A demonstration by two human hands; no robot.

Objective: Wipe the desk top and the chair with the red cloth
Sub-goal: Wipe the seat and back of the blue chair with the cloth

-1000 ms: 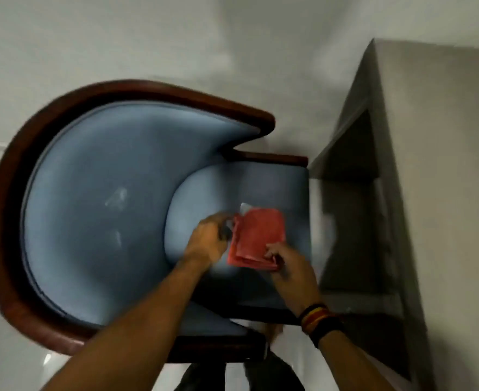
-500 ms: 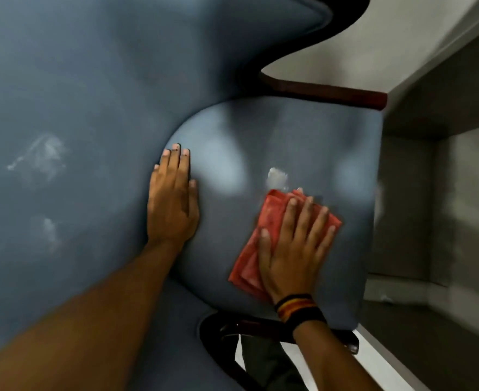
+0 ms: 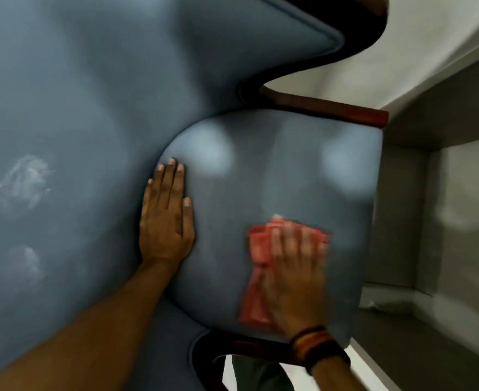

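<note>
right hand [image 3: 294, 280] pressing flat, fingers spread, on soft thin folded red cloth [image 3: 256, 283] | left hand [image 3: 166, 218] lying open, bracing blue padded chair seat [image 3: 261, 170] | cloth looking light, limp, best pinned under palm

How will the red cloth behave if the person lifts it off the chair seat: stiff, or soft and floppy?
Probably floppy: the red cloth lies folded and creased flat under the right hand. It looks thin, so likely light. On the smooth blue seat it seems to slide easily, since its edges are blurred.
</note>
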